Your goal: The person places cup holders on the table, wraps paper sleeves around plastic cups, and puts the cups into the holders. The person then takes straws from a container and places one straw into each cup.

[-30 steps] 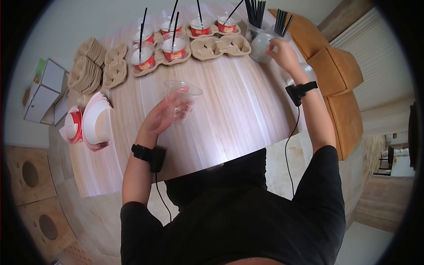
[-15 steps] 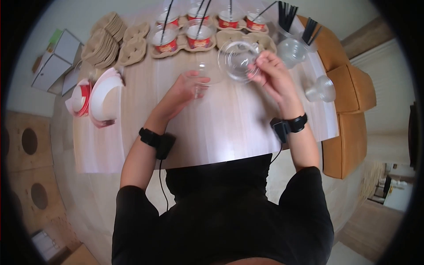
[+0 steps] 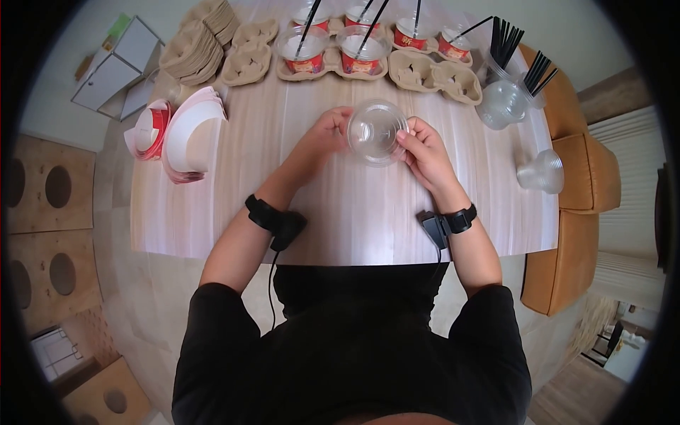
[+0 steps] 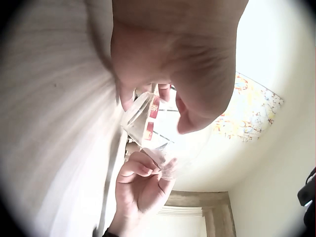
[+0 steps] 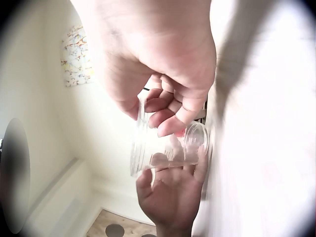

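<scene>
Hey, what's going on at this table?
Someone is bringing a clear lid and a clear cup together: the right hand pinches the lid, the left hand holds the cup. Whether they touch is unclear. Beyond, six red-banded cups with black straws sit in cardboard carriers.

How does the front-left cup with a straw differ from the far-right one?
The front-left cup has its straw leaning steeply; the straw in the far-right cup slants much lower.
The front-left cup sits nearer the person; the far-right cup sits behind an empty part of a carrier.
Both have a red band and one black straw.
</scene>
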Motion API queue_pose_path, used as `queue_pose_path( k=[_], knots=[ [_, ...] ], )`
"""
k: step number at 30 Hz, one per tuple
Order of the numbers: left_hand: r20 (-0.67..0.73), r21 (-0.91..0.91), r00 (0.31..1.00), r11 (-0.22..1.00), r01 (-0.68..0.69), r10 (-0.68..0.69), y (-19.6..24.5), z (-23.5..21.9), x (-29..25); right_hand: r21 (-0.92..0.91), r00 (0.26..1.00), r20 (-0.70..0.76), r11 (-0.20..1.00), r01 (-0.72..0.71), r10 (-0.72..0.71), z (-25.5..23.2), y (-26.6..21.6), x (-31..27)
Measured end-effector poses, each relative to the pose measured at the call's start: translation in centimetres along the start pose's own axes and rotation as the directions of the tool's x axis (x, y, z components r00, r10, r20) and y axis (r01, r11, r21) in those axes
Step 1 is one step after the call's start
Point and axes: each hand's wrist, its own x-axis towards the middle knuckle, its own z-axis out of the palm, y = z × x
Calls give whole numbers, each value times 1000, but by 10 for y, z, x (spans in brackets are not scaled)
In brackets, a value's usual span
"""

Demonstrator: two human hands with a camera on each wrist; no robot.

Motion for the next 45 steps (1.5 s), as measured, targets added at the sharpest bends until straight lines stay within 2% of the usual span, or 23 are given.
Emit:
queue_pose_path(
  k=[1, 2, 3, 4, 6, 8, 10, 11, 13, 16, 18, 22, 24, 26, 28, 29, 31, 32, 33, 37, 40, 42, 45],
  knots=[
    [16, 230, 1000, 973, -27, 24, 0, 0, 1, 3, 1000, -2, 1000, -5, 5, 0, 0, -1],
    [15, 228, 1000, 973, -21, 18, -2, 1, 1, -33, 1000, 0, 999, 7, -7, 2, 0, -3],
    [-8, -74, 999, 996, -39, 39, -4, 4, 0, -68, 1000, 2, 997, 20, -20, 4, -1, -4],
    [-37, -368, 998, 928, -62, 52, -4, 5, 0, -64, 1000, 1, 998, 18, -17, 6, -1, -6],
    [-28, -295, 998, 954, -58, 52, 0, 6, -4, -209, 999, 34, 977, 29, -23, 10, -1, -7],
    [-18, -221, 998, 973, -60, 57, 5, 8, -5, -242, 997, 44, 968, 72, -63, 10, 3, -7],
    [-13, -377, 997, 923, -73, 74, 8, 10, -5, -279, 994, 55, 954, 109, -97, 10, 4, -7],
    [-16, -381, 997, 922, -72, 71, 11, 11, -6, -284, 992, 40, 951, 125, -119, 12, 2, -7],
    [-3, -516, 999, 855, 42, -51, 20, 14, -10, -288, 990, 25, 947, 142, -141, 14, 1, -8],
    [99, -597, 993, 794, 113, -67, 10, 9, -12, -210, 993, 99, 974, 89, -70, 12, 0, -8],
    [98, -622, 992, 772, 128, -85, 6, 11, -12, -286, 974, 207, 946, 151, -93, 12, 0, -8],
    [83, -651, 985, 740, 169, -152, 5, 14, -12, -255, 960, 255, 949, 185, -119, 21, 5, -10],
    [65, -601, 987, 784, 155, -145, 2, 15, -11, -473, 978, 206, 872, 127, -31, 20, 4, -9],
    [43, -552, 990, 822, 138, -137, -5, 16, -10, -428, 982, 187, 900, 80, 1, 18, 1, -11],
    [-141, -415, 986, 910, 25, -91, -9, 14, -5, -380, 984, 174, 924, 34, 35, 16, 2, -10],
    [-146, -413, 985, 910, 20, -88, -10, 13, -6, -383, 978, 209, 921, 73, 9, 15, 6, -11],
    [-240, -203, 965, 967, -153, 102, -4, 10, -1, -385, 966, 257, 914, 127, -26, 12, 9, -10],
    [-244, -196, 964, 968, -157, 107, -2, 9, -3, -381, 967, 243, 924, 28, 72, 12, 10, -13],
    [-168, -147, 977, 977, -157, 132, 0, 10, -5, -378, 958, 232, 923, -70, 168, 13, 10, -12],
    [55, -138, 991, 984, -117, 126, 3, 16, -11, -386, 971, 177, 919, -85, 164, 19, 11, -12],
    [69, -173, 983, 972, -156, 170, -4, 17, -9, -300, 968, 154, 942, -146, 199, 19, 11, -12],
    [68, -130, 982, 978, -165, 175, -6, 21, -9, -74, 936, 184, 953, -293, 302, 19, 7, -12],
    [91, -59, 972, 976, -211, 215, -4, 25, -10, -51, 899, 281, 940, -336, 337, 6, 6, -12]
  ],
)
